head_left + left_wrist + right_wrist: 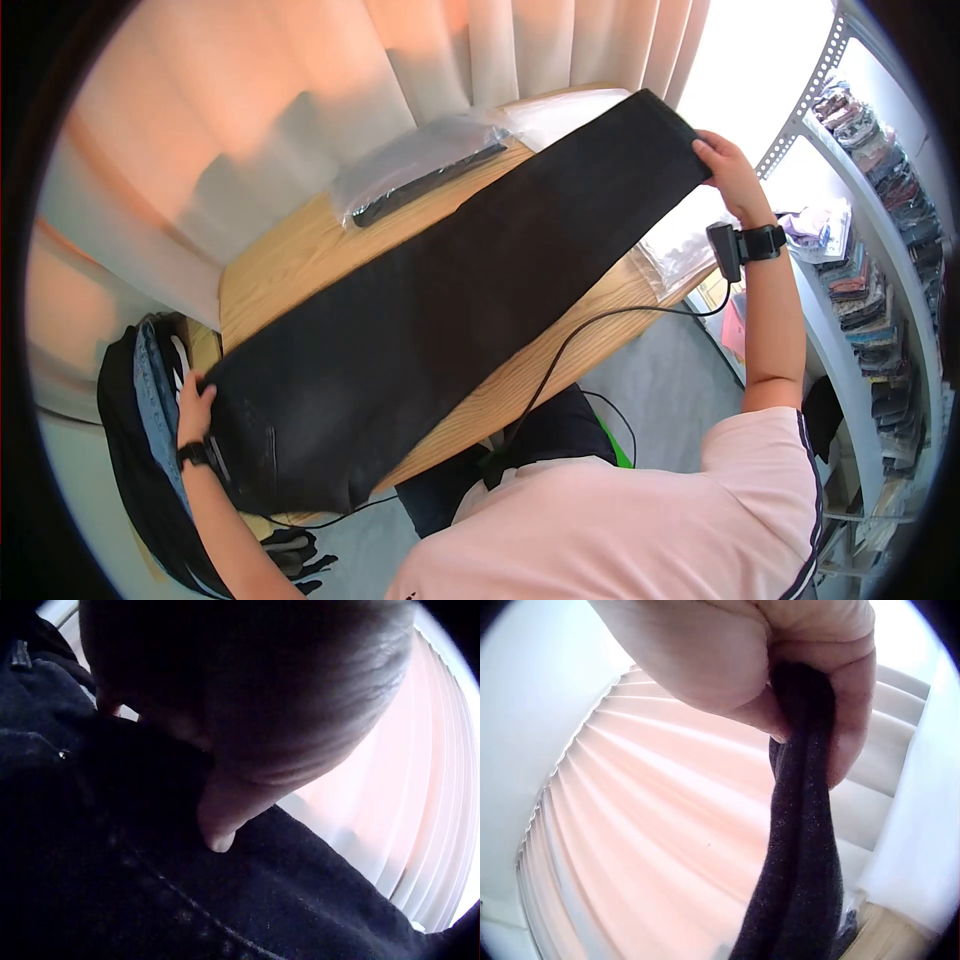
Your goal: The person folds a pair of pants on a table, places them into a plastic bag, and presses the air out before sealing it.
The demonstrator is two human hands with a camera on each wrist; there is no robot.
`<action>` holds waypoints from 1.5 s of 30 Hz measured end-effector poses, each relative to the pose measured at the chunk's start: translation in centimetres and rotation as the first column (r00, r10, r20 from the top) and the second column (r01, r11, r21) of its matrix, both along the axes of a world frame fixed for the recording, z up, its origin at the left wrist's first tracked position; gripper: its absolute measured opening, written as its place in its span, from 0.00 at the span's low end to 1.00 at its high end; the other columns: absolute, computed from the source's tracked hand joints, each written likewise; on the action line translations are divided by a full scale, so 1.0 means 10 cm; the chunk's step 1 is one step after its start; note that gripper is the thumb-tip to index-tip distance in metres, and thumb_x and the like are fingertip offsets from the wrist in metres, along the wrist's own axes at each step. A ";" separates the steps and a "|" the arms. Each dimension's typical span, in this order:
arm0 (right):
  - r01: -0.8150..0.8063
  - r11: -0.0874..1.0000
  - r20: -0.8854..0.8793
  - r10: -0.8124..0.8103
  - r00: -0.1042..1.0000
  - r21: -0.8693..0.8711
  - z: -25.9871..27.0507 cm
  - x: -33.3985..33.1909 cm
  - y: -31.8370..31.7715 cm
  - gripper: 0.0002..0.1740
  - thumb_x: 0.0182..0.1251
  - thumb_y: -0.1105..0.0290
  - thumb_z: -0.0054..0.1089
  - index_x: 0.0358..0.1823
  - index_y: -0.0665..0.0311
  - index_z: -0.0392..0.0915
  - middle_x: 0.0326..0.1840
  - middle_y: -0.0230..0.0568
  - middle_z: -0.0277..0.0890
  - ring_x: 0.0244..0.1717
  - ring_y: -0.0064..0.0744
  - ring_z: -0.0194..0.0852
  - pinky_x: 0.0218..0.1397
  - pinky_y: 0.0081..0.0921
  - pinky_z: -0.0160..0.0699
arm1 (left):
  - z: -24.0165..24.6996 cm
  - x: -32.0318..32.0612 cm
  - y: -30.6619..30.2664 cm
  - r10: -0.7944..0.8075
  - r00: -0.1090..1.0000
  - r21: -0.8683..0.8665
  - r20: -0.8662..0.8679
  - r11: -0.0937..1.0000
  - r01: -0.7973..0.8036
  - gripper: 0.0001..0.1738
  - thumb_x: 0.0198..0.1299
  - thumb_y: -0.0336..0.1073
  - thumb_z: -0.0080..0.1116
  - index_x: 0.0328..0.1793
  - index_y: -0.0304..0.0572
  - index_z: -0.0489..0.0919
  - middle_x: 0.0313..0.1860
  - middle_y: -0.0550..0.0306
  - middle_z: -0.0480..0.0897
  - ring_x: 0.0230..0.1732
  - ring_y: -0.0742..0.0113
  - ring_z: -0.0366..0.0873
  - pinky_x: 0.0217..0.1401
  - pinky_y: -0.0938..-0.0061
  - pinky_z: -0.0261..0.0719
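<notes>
A pair of black trousers (440,290), folded lengthwise, stretches diagonally over the wooden table. My left hand (196,408) grips the edge near the waist end, thumb on top. In the left wrist view that thumb (221,836) presses on the dark cloth (150,900), beside a line of stitching; the other fingers are largely hidden. At the far right, my right hand (728,172) pinches the leg's hem end. The right wrist view shows the folded cloth (799,825) hanging between the thumb and fingers of the right hand (810,667).
Behind the trousers, a clear plastic bag (425,160) with a dark folded item lies on the wooden table (290,265). More clear plastic (680,245) is at the right end. Dark and blue garments (150,400) hang at left. Shelves of packed clothes (865,290) stand right. A black cable (600,312) runs from the right wrist.
</notes>
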State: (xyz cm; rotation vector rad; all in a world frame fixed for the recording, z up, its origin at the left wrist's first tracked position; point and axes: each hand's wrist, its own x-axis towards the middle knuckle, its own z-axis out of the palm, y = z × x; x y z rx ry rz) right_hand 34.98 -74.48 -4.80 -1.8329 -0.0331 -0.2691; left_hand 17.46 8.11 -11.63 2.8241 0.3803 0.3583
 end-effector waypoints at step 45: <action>-0.695 0.262 -0.671 -0.616 0.413 -0.669 -3.40 -2.76 -2.88 0.29 0.57 0.51 0.61 0.50 0.69 0.77 0.51 0.55 0.78 0.53 0.50 0.76 0.53 0.41 0.74 | -0.68 -0.78 -2.93 -0.143 0.960 -0.136 0.242 0.974 0.179 0.24 0.51 0.31 0.60 0.57 0.39 0.73 0.60 0.46 0.70 0.62 0.46 0.65 0.65 0.59 0.64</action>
